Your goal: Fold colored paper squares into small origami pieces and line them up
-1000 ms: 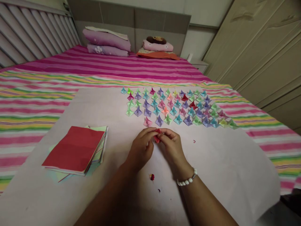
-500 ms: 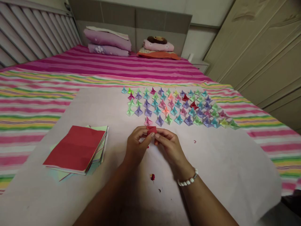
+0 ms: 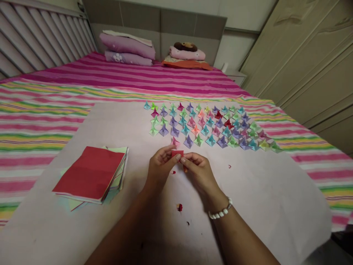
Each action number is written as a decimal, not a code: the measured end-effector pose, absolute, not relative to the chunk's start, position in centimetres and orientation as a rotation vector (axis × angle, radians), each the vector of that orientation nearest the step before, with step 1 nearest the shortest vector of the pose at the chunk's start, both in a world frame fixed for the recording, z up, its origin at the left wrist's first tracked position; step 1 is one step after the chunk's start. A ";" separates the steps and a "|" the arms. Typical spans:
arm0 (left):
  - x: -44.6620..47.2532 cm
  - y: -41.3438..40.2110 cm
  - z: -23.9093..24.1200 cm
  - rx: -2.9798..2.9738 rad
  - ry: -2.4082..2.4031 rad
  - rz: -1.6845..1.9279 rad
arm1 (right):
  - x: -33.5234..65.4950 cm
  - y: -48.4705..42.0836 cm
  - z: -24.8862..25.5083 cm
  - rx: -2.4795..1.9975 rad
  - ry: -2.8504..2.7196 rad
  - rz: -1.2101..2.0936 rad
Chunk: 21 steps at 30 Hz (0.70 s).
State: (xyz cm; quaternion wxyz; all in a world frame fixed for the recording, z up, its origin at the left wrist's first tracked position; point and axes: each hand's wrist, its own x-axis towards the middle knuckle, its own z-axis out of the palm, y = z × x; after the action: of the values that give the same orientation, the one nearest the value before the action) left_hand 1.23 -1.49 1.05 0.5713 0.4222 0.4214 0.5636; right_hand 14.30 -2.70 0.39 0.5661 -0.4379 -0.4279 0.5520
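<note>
Both my hands meet over a pale sheet [image 3: 256, 191] spread on the bed. My left hand [image 3: 160, 168] and my right hand [image 3: 199, 173] each pinch a small folded red paper piece [image 3: 178, 153] between thumb and fingertips. A white bead bracelet [image 3: 220, 212] circles my right wrist. Just beyond the hands lie several rows of small folded paper shapes [image 3: 206, 125] in teal, purple, pink, green and red.
A stack of square paper sheets with a red one on top [image 3: 91, 175] lies to the left of my hands. Tiny red scraps [image 3: 179, 207] dot the sheet near my wrists. The striped bedspread [image 3: 41, 121] surrounds the sheet; pillows [image 3: 127, 48] lie at the headboard, a wardrobe [image 3: 311, 62] stands at right.
The red piece has been turned and pressed flatter between my fingertips. My hands have shifted slightly left and up.
</note>
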 end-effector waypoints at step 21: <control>1.0 -1.7 0.7 0.988 0.913 1.235 | 14.1 -3.1 0.8 -0.999 -1.235 1.398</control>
State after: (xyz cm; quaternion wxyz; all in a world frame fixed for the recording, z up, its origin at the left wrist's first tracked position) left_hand 1.04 -1.66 0.71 0.6111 0.4283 0.3958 0.5352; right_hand 14.13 -3.08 0.80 0.4906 -0.4115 -0.5088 0.5755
